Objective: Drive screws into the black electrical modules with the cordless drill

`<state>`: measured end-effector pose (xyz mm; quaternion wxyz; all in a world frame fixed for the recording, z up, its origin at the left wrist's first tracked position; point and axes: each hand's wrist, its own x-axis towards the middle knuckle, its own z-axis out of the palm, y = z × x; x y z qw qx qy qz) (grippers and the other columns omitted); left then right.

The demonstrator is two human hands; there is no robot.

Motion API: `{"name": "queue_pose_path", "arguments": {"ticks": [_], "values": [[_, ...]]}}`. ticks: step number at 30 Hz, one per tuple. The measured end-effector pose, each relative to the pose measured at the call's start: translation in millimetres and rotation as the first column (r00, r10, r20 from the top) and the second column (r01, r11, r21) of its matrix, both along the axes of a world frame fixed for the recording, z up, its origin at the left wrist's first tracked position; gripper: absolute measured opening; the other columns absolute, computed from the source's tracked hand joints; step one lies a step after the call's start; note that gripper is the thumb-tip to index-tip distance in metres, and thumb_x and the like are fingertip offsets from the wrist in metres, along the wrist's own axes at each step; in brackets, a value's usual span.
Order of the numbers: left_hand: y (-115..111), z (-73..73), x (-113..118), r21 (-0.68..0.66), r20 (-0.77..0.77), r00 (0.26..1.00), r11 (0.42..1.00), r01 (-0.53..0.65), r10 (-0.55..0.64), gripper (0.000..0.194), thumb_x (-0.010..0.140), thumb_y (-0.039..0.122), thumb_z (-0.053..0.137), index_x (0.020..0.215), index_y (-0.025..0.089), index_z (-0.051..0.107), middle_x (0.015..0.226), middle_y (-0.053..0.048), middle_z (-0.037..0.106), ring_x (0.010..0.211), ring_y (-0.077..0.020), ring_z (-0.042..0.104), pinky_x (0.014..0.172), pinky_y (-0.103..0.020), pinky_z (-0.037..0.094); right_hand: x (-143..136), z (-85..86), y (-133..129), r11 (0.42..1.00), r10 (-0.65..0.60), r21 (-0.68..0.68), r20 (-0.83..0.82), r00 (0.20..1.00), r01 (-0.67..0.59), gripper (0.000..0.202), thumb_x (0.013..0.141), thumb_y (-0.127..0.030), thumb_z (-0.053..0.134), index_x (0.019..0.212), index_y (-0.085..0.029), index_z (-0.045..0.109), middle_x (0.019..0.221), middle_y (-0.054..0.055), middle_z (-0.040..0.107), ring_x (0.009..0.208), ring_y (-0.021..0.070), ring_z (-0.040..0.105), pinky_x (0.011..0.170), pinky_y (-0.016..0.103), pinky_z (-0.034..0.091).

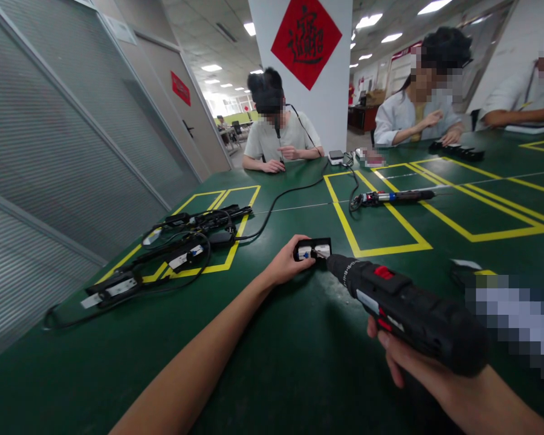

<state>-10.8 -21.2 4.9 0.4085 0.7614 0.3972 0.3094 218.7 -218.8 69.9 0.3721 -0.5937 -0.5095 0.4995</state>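
My right hand is wrapped round the grip of a black and red cordless drill, which points forward and left. The drill's bit reaches a small black rectangular box on the green table; whether it touches a screw is too small to tell. White pieces, one with a blue mark, show inside the box. My left hand grips the box at its left end, thumb in front and fingers behind.
Black cabled devices lie at the left on the green table. An electric screwdriver lies within yellow tape lines. Across the table sits a person, with another person at the right. A cable crosses the tabletop.
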Motion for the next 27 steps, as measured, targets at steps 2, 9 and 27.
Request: {"name": "queue_pose_path", "arguments": {"ticks": [2,9,27], "values": [[0.1,0.1,0.1,0.007,0.000,1.000,1.000,-0.002,0.002,0.053,0.075,0.031,0.066,0.121,0.019,0.043,0.109,-0.006,0.058,0.093,-0.0181,0.059,0.083,-0.031,0.049,-0.2,-2.1,0.1,1.000,-0.015,-0.021,-0.012,1.000,0.014,0.028,0.078,-0.050,0.056,0.081,-0.025,0.067,0.056,0.001,0.058,0.055,0.0202,0.060,0.050,0.031,0.050],[-0.6,1.5,1.0,0.042,-0.026,1.000,0.999,-0.014,0.016,0.052,0.075,0.031,0.065,0.121,0.020,0.044,0.112,-0.006,0.058,0.101,-0.0203,0.058,0.089,-0.033,0.048,-0.4,2.8,0.8,1.000,-0.001,-0.020,0.031,1.000,0.002,0.028,0.079,-0.051,0.052,0.084,-0.026,0.066,0.055,-0.002,0.055,0.054,0.0202,0.059,0.053,0.033,0.049],[-1.5,0.1,1.1,0.077,-0.052,0.998,0.996,-0.036,0.040,0.051,0.075,0.032,0.064,0.121,0.021,0.044,0.111,-0.006,0.058,0.099,-0.0201,0.059,0.089,-0.033,0.048,7.4,3.3,2.1,0.991,0.072,-0.116,0.047,0.996,-0.067,0.037,0.081,-0.060,0.048,0.081,-0.027,0.065,0.071,0.007,0.069,0.080,0.0284,0.066,0.061,0.036,0.050]]}}
